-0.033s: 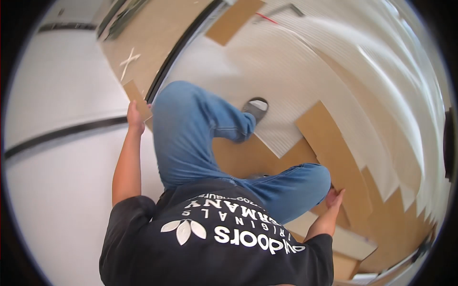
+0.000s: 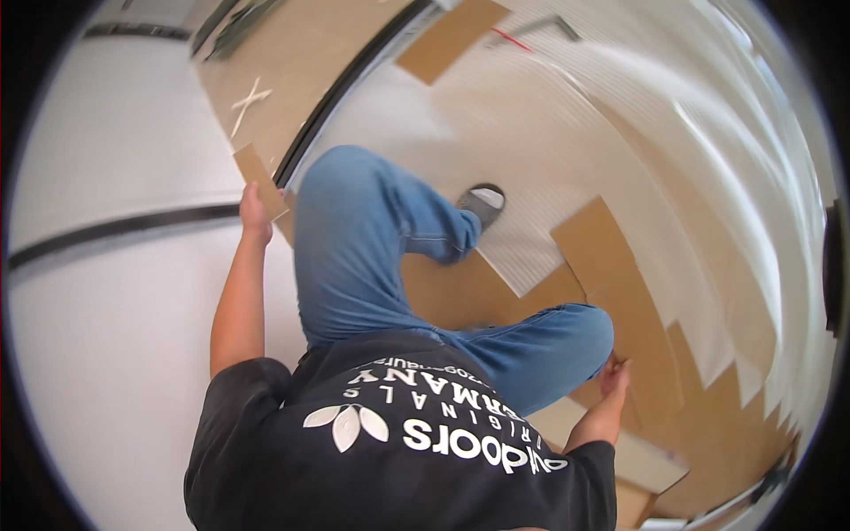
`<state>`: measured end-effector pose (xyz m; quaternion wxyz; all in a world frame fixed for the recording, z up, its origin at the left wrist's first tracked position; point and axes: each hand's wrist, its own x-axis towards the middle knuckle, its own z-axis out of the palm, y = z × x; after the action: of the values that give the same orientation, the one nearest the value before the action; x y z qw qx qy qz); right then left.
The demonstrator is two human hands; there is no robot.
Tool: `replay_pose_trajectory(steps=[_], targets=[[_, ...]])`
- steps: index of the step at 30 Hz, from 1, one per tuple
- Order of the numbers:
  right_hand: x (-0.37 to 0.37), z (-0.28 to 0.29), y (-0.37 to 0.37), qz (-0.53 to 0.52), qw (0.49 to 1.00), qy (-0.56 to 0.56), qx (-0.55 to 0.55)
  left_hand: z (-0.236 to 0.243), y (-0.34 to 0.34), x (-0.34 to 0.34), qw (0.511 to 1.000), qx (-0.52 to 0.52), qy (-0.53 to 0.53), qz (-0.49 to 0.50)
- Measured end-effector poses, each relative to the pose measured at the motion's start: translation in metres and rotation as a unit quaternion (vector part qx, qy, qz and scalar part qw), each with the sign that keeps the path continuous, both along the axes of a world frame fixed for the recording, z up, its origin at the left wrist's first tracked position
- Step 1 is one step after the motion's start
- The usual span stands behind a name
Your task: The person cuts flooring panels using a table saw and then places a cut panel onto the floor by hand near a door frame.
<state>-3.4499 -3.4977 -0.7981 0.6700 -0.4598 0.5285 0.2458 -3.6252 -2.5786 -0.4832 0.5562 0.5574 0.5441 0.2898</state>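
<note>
In the head view, the only one, a person sits low with the left knee raised and the right leg folded outward, in blue jeans and a black shirt with pale print. Out beyond the left knee, the left hand holds a short brown strip, its fingers closed around the lower part while the upper end sticks out, close to a black edging that bends across the floor. The right hand is low beside the right knee, over brown boards; the knee hides part of its fingers, so I cannot tell whether they grip a board's edge or merely rest there. Just below that hand lies a pale-faced board. Whitish ribbed sheeting spreads out ahead, with a grey shoe on it and a loose brown piece at the far side, near a bent grey bar. As I judge it, the strip could be knocked or twisted, since it is held near one end and the raised knee stands right beside it. The boards by the right hand overlap and look loose, so a push there might slide one. The thin sheeting could also ruck up if the shoe drags across it.
</note>
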Motion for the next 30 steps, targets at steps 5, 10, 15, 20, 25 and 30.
replay_pose_trajectory(steps=[5,10,15,20,25,30], targets=[[0.024,0.016,0.024,0.149,0.973,0.058,-0.168,0.022,-0.025,-0.102,0.994,0.007,-0.078,0.082],[0.064,0.029,0.116,0.353,0.926,-0.025,-0.133,0.025,-0.071,-0.164,0.975,-0.016,-0.103,0.196],[0.072,0.032,0.210,0.564,0.815,0.017,-0.130,0.025,-0.110,-0.228,0.938,-0.062,-0.166,0.297],[0.058,0.019,0.249,0.656,0.747,0.047,-0.099,0.042,-0.117,-0.243,0.928,-0.073,-0.204,0.302],[0.032,0.013,0.258,0.600,0.795,0.021,-0.085,0.022,-0.089,-0.240,0.966,-0.092,-0.100,0.220],[0.024,0.034,0.267,0.531,0.843,0.001,-0.085,-0.049,-0.048,-0.224,0.952,-0.187,-0.123,0.210]])
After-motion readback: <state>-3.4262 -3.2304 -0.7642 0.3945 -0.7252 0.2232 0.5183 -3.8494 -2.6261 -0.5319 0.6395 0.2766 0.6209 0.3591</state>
